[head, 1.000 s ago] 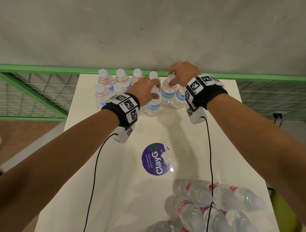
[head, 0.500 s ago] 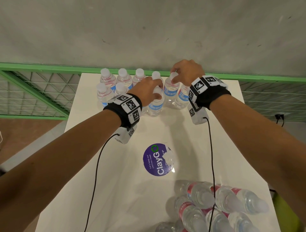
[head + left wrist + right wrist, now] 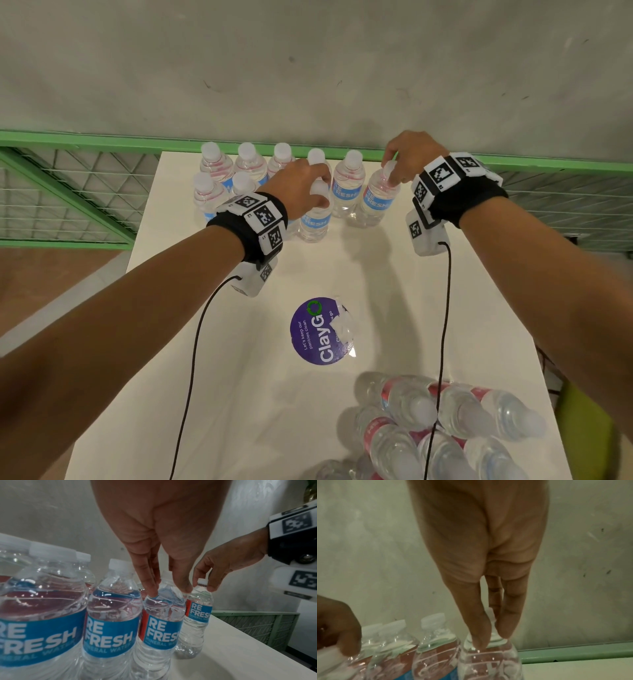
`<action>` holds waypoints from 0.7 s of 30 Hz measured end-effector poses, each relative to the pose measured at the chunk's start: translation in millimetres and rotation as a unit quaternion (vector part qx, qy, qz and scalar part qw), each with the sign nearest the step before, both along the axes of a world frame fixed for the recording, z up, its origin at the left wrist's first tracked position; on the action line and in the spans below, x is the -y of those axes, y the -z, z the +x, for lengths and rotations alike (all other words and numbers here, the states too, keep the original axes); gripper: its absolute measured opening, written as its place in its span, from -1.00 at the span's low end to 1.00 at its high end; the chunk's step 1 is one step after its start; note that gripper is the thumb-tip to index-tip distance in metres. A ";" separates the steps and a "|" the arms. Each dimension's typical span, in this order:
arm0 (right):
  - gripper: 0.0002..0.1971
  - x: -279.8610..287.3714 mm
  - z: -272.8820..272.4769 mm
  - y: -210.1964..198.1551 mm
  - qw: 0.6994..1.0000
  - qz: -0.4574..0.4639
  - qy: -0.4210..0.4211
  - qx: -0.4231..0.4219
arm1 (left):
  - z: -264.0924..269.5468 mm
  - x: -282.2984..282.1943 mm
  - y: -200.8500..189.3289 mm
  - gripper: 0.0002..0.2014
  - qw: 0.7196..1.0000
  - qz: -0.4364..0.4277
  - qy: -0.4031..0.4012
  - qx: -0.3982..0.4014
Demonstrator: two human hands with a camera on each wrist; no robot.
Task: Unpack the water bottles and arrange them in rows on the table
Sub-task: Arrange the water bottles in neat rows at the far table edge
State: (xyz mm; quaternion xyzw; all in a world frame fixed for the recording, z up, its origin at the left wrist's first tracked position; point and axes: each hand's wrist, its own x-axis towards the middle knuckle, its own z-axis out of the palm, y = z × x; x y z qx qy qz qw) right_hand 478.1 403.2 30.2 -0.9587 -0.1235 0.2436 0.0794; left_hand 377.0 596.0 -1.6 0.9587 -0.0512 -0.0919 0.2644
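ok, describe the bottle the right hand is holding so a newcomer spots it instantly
Far end of the white table, by the green railing, stand upright Refresh bottles. The held bottle is the rightmost, its cap pinched by the right hand.

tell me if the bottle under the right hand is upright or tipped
Slightly tipped. In the head view the bottle leans left while the right hand pinches its cap; the neighbouring bottle stands straight.

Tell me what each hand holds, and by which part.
Left hand pinches a front-row bottle at its cap and neck. Right hand pinches the rightmost bottle by its cap.
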 end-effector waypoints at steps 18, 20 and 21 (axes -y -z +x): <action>-0.60 -1.5 11.1 8.9 0.999 0.019 0.008 0.041 | 0.1 -1.5 4.3 -0.63 1.000 0.007 0.002 -0.006; -0.59 -1.3 9.9 8.8 0.999 0.020 0.004 0.039 | 0.1 -1.6 3.9 -0.64 1.000 0.012 0.005 -0.001; -0.59 -1.2 9.4 8.9 0.999 0.021 0.003 0.039 | 0.3 -1.8 3.7 -0.65 1.000 0.014 0.008 0.001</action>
